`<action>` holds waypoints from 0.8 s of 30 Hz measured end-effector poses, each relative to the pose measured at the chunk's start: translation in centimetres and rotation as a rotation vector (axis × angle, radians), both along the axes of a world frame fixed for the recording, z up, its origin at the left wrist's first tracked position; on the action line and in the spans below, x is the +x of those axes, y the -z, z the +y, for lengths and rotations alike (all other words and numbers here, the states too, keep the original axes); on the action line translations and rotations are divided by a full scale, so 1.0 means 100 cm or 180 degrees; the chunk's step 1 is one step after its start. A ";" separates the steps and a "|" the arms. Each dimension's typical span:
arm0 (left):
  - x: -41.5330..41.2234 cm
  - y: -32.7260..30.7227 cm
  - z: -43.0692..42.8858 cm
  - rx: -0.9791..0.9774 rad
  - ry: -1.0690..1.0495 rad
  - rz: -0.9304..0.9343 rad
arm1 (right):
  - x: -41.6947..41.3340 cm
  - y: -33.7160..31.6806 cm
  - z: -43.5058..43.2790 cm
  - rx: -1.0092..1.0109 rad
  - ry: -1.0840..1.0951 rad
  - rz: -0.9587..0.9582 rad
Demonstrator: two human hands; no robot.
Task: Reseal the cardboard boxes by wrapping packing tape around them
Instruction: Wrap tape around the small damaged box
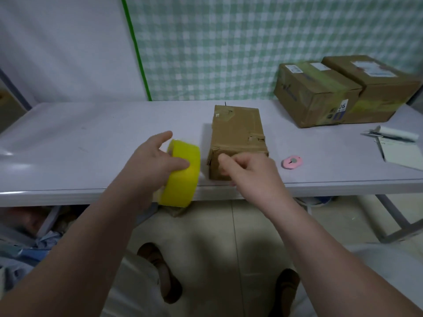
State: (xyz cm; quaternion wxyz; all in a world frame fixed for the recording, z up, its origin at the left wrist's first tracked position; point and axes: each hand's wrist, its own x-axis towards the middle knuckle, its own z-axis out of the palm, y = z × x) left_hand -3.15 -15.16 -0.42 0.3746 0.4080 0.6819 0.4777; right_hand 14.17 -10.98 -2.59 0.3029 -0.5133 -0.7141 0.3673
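- Your left hand grasps the yellow roll of tape. The fingers curl over its outer band and the thumb is raised. The roll is held at the near edge of the bench, partly overhanging it.
- Your right hand sits at the near end face of the small box, with its fingers curled and touching the cardboard. Cannot tell whether they pinch a tape end or only steady the box.
- The small box lies on the bench close to the near edge, its long axis running away from you. There are old tape patches on top.
- Key relation: the roll is just left of the box's near end, not touching it. The right hand is the nearer one to the box.
- Judgement: the roll has to travel right and over the box, so keep the right hand bracing that near face.
- Off-task: a pair of larger boxes sits far right, side by side. A pink cutter lies just right of the small box, and a notepad beyond it.
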 end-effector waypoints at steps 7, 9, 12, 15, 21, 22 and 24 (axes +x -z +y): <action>0.031 0.009 -0.041 -0.0285 0.0676 -0.1000 | 0.011 0.013 -0.036 -0.1923 -0.0593 0.1664; 0.036 0.010 -0.041 -0.0308 0.0945 -0.0574 | 0.019 0.017 -0.043 -0.1870 -0.0458 0.1621; 0.042 0.011 -0.029 -0.0104 0.0869 0.0491 | 0.031 0.012 -0.050 -0.1810 -0.0237 0.1640; 0.047 0.010 -0.016 0.0283 0.0727 0.0660 | 0.042 0.008 -0.055 -0.1734 -0.0244 0.1639; 0.065 0.008 -0.002 0.0636 0.0914 0.0991 | 0.054 0.004 -0.059 -0.1545 -0.0218 0.1434; 0.066 0.008 0.002 0.0682 0.0847 0.1163 | 0.056 0.003 -0.059 -0.1544 -0.0256 0.1435; 0.069 0.006 0.009 0.0763 0.0770 0.1407 | 0.060 0.003 -0.058 -0.1517 -0.0295 0.1492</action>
